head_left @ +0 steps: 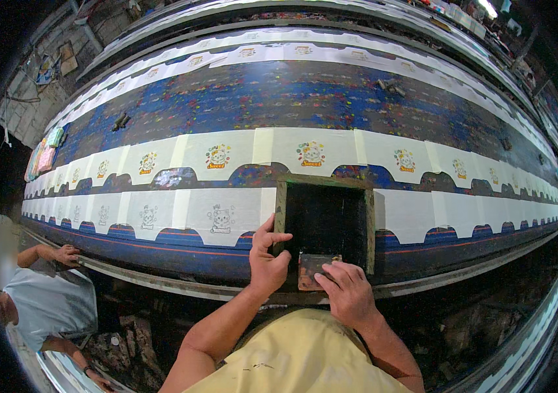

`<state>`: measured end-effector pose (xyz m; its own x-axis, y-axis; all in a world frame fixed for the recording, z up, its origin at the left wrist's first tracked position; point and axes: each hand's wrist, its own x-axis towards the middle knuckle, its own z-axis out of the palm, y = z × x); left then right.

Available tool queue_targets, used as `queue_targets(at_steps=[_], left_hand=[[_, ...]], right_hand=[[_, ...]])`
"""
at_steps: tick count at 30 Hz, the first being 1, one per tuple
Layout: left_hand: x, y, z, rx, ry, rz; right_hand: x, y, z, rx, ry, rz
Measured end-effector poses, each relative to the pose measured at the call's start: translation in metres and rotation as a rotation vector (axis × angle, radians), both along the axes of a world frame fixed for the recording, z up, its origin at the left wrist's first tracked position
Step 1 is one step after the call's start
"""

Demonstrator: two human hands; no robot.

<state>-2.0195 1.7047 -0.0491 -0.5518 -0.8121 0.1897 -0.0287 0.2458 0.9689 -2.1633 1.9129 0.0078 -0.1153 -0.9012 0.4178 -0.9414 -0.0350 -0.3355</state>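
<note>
A wooden-framed printing screen [369, 229] with a dark inked mesh lies over a strip of white fabric pieces [419, 216] on the long table. My left hand [269, 262] grips the screen's left side near its lower corner, one finger reaching over it. My right hand [347, 291] holds a small squeegee [308, 272] at the screen's lower end. Left of the screen the pieces bear grey outline cat drawings [221, 219]; to the right, the nearest show no print. The row behind carries coloured cat prints [216, 156].
A co-worker [50, 301] in a pale shirt is at the near edge on my left, a hand on the rail. Stacked coloured blocks [46, 157] sit at the left end. Small dark objects [390, 85] lie on the table's middle band. A metal rail [436, 275] runs along the near edge.
</note>
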Motion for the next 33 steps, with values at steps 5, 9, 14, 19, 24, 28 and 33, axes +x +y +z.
queue_targets(at_steps=[5,9,14,19,24,28,33], left_hand=[[0.002,-0.001,-0.004,-0.024,-0.041,0.016],[0.002,-0.009,-0.002,0.116,0.002,0.026],[0.005,-0.02,0.005,0.084,-0.004,-0.036],[0.006,-0.023,0.01,-0.012,-0.075,-0.057],[0.005,-0.026,0.012,0.004,-0.072,-0.073],[0.005,-0.026,0.01,0.0,-0.083,-0.076],[0.004,-0.021,0.004,0.03,-0.044,-0.049]], right_hand=[[-0.012,-0.021,0.024,0.122,0.021,0.08],[-0.04,-0.038,0.055,0.257,-0.095,0.17],[-0.094,-0.085,0.077,0.463,-0.19,0.245],[-0.125,-0.137,0.055,0.211,-0.114,0.076],[-0.112,-0.131,0.036,0.125,-0.063,-0.002],[-0.071,-0.094,0.03,0.171,-0.063,-0.005],[-0.024,-0.048,0.03,0.201,-0.057,0.015]])
